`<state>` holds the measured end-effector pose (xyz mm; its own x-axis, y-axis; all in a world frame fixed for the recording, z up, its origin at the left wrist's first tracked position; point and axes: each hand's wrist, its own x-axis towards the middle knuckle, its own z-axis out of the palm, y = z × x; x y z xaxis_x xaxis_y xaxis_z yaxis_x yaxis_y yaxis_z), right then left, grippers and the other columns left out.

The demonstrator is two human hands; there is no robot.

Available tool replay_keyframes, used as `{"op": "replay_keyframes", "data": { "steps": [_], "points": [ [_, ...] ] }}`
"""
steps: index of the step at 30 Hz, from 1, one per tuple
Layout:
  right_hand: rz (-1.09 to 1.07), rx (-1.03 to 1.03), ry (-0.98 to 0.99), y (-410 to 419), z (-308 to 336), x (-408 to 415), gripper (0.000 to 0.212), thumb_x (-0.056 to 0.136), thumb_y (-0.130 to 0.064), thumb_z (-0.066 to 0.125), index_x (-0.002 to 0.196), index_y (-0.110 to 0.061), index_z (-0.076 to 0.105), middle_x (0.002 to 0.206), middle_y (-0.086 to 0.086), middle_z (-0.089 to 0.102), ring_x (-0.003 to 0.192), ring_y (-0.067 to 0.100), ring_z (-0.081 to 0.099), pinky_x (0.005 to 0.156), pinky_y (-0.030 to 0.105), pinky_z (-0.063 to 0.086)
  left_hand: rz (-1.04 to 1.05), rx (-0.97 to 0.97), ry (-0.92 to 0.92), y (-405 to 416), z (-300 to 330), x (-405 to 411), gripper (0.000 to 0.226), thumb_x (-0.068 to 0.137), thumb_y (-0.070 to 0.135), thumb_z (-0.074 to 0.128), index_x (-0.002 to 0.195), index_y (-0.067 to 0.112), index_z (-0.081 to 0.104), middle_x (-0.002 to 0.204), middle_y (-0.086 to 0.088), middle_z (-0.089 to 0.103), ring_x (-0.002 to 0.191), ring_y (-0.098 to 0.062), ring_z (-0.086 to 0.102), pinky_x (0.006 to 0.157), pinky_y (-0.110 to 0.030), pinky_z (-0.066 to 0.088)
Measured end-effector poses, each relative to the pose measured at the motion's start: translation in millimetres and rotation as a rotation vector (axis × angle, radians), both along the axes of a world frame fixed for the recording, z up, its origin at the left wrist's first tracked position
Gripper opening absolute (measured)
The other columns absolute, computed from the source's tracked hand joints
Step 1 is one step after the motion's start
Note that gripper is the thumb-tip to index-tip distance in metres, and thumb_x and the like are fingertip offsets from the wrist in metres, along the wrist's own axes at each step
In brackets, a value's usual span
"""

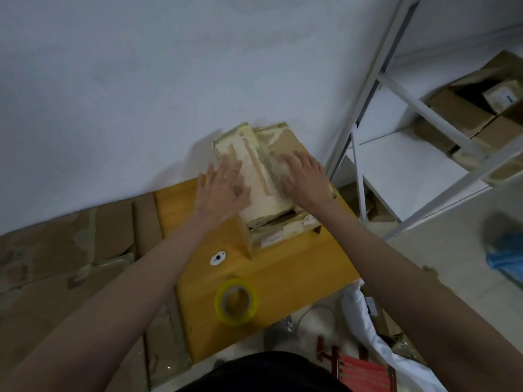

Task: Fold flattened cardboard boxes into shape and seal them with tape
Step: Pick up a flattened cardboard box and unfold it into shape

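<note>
A brown cardboard box with old pale tape on it (263, 176) sits at the far end of a small yellow wooden table (283, 278), close to the white wall (141, 94). The left hand (223, 188) lies flat with its fingers spread wide on the left top flap. The right hand (305, 179) lies flat and wide on the right flap. Both hands hold nothing. They only press down.

It looks like the step of folding the 2 top flaps shut. The flaps do not seem taped yet. A roll of clear yellowish tape (236, 301) lies on the near part of the table, well apart from the box. The next move likely needs 1 hand to keep the flaps down while the other reaches for the tape.
</note>
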<state>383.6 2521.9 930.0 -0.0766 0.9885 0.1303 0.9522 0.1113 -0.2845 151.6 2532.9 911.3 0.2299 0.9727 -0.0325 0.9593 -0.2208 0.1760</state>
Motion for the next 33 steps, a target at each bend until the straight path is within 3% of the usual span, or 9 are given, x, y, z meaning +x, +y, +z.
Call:
{"op": "replay_keyframes", "data": {
  "steps": [4,10,14,20,28,30,33],
  "points": [
    [-0.043,0.045,-0.014,-44.4,5.9,-40.4,0.049,0.098,-0.030,0.050,0.146,-0.023,0.041,0.153,0.007,0.039,0.142,0.026,0.031,0.115,0.042,0.026,-0.016,0.058,-0.028,-42.4,3.5,-38.2,0.071,0.096,0.063,0.032,0.158,0.032,0.016,0.167,-0.004,0.010,0.151,-0.038,0.015,0.120,-0.057,0.018],
    [-0.062,0.152,-0.101,-115.0,-11.0,-97.5,0.043,0.095,-0.019,0.050,0.138,-0.018,0.050,0.147,0.009,0.045,0.141,0.031,0.034,0.115,0.041,0.024,-0.025,-0.006,-0.035,-106.3,-22.3,-83.1,0.070,0.098,0.058,0.039,0.158,0.031,0.018,0.167,-0.005,0.012,0.150,-0.035,0.018,0.121,-0.053,0.019],
    [-0.095,0.165,-0.089,-156.3,-37.4,-121.2,0.034,0.092,-0.018,0.056,0.126,-0.016,0.058,0.139,0.011,0.051,0.133,0.033,0.041,0.107,0.046,0.035,-0.028,-0.073,-0.019,-141.3,-48.9,-100.9,0.069,0.096,0.056,0.043,0.157,0.029,0.024,0.166,-0.007,0.017,0.148,-0.035,0.024,0.119,-0.049,0.023],
    [-0.135,0.057,-0.114,-193.2,-79.9,-141.3,0.048,0.085,-0.011,0.053,0.133,-0.014,0.053,0.150,0.012,0.040,0.131,0.035,0.042,0.103,0.046,0.038,-0.048,-0.185,0.007,-172.8,-97.5,-118.6,0.066,0.099,0.056,0.035,0.157,0.028,0.023,0.164,-0.006,0.021,0.146,-0.033,0.027,0.117,-0.048,0.026],
    [0.029,-0.227,-0.087,-227.2,-162.7,-156.8,0.037,0.091,-0.008,0.051,0.127,-0.014,0.057,0.135,0.009,0.052,0.125,0.032,0.045,0.099,0.041,0.034,-0.029,-0.367,0.020,-207.6,-160.1,-125.8,0.068,0.097,0.059,0.034,0.156,0.027,0.025,0.164,-0.008,0.022,0.147,-0.036,0.027,0.117,-0.052,0.026],
    [0.066,-0.333,-0.115,-234.1,-182.3,-161.1,0.036,0.092,-0.014,0.050,0.128,-0.013,0.055,0.131,0.008,0.054,0.125,0.030,0.044,0.102,0.040,0.034,-0.023,-0.384,0.025,-214.6,-168.8,-129.1,0.071,0.094,0.063,0.027,0.156,0.028,0.026,0.164,-0.008,0.024,0.146,-0.037,0.029,0.117,-0.052,0.027],
    [0.095,-0.465,-0.139,-247.9,-202.6,-168.8,0.037,0.087,-0.020,0.054,0.123,-0.013,0.055,0.125,0.006,0.056,0.125,0.026,0.044,0.105,0.038,0.032,-0.010,-0.396,0.028,-226.5,-176.7,-137.3,0.066,0.098,0.058,0.033,0.156,0.026,0.027,0.163,-0.009,0.025,0.145,-0.036,0.029,0.118,-0.052,0.026]
  ]
}}
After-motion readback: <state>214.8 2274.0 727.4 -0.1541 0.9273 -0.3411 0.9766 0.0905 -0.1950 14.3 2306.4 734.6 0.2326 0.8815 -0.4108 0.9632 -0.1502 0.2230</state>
